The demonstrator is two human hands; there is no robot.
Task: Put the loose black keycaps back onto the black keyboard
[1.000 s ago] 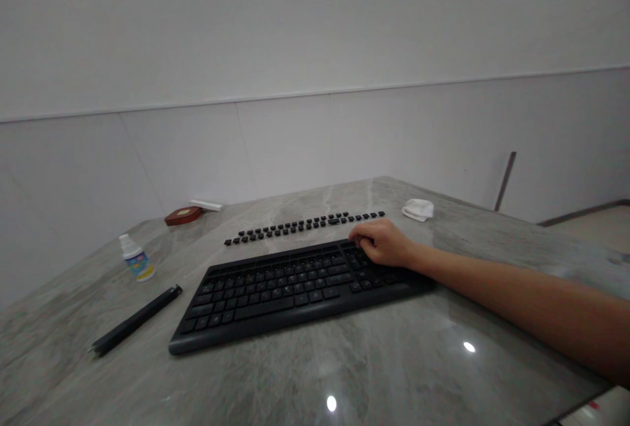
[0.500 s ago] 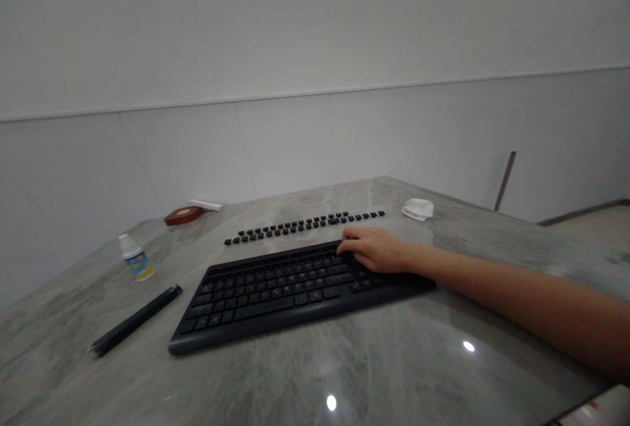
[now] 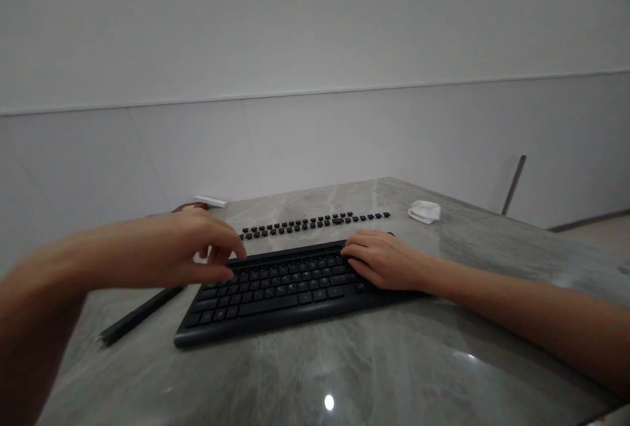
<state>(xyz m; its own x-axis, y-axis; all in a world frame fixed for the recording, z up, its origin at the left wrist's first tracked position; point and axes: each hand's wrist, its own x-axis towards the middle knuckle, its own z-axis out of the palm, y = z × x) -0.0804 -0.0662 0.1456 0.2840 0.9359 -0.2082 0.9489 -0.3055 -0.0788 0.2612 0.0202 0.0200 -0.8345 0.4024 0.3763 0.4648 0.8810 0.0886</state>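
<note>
A black keyboard (image 3: pixel 268 304) lies slightly aslant on the grey marbled table. Over its left back corner hovers my left hand (image 3: pixel 209 252), thumb and forefinger apart, with nothing visible between them. My right hand (image 3: pixel 381 258) rests palm down on the keyboard's right part, covering the keys there, its fingers loosely bent and laid over the keys. Behind the keyboard, small black keycaps stand in two long rows, with one wider keycap (image 3: pixel 337 220) among them. My left hand hides the left end of these rows.
A black bar-shaped object (image 3: pixel 140 316) lies left of the keyboard, partly behind my left forearm. Near the wall are a reddish-brown case (image 3: pixel 186 207) and a white strip (image 3: pixel 211 201). A crumpled white cloth (image 3: pixel 424 211) lies at the back right on the table (image 3: pixel 394 373).
My left hand has come in from the left and reached the keyboard's back left corner, covering the bottle. My right hand has relaxed from bent fingertips to lying flatter on the keys.
</note>
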